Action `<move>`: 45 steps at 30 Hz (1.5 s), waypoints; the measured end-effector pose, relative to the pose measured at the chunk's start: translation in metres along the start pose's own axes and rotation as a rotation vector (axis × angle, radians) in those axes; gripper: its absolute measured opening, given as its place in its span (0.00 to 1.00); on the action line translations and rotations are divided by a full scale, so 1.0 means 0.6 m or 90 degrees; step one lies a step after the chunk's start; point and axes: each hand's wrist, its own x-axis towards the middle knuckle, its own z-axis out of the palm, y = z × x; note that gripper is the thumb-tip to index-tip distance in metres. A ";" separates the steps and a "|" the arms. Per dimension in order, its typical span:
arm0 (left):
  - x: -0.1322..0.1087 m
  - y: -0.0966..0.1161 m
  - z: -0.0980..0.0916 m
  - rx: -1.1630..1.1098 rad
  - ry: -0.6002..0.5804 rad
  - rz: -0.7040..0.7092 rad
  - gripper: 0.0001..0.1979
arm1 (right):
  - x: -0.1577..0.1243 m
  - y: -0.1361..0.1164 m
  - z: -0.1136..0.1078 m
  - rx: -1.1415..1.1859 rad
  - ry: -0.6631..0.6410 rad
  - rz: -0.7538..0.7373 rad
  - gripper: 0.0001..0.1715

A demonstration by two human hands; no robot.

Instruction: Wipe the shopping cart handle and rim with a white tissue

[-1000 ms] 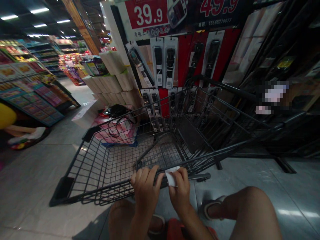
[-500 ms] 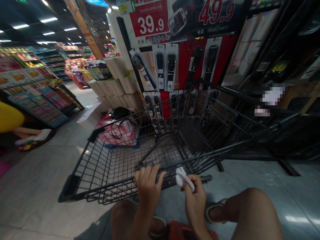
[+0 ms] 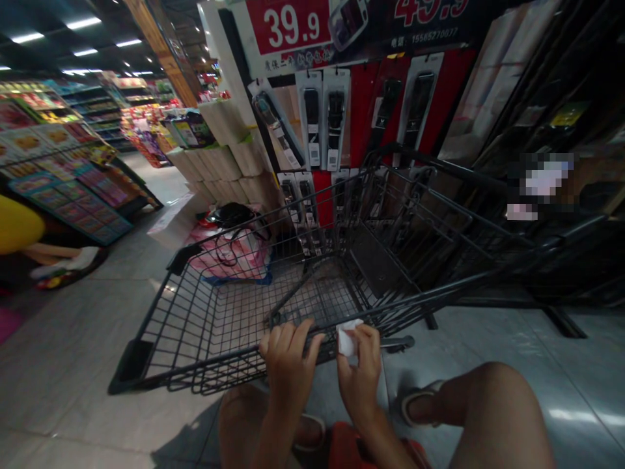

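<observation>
A black wire shopping cart fills the middle of the view, turned sideways to me, its basket holding nothing I can see. My left hand is closed over the cart's near top rail, fingers curled across it and thumb to the right. Just to its right, my right hand pinches a folded white tissue or cloth and presses it at the same rail. I cannot tell whether it is paper or fabric. Part of the rail is hidden behind the hands.
Behind the cart stands a red and black rack of packaged watch straps. Stacked paper packs and a pink bag are at its left. A snack shelf and a person's foot appear farther left. My knees flank an orange-red object.
My right hand has moved left and slightly up with the white piece, bringing it against the rail near my left hand. The left hand keeps its grip. The view has tilted slightly downward.
</observation>
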 end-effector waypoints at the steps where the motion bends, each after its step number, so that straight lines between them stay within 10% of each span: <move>1: 0.001 0.001 -0.001 -0.001 0.001 -0.002 0.10 | -0.004 0.003 0.003 0.000 -0.010 0.006 0.13; 17: -0.001 0.003 0.000 0.012 -0.003 -0.003 0.09 | -0.068 0.064 0.002 -0.086 -0.191 0.151 0.11; 25: -0.003 -0.001 0.003 0.021 -0.009 0.014 0.09 | -0.020 0.040 -0.056 0.042 0.049 0.370 0.15; 45: 0.003 0.000 0.000 0.012 0.077 0.043 0.08 | -0.026 0.065 0.015 -0.029 -0.108 0.167 0.11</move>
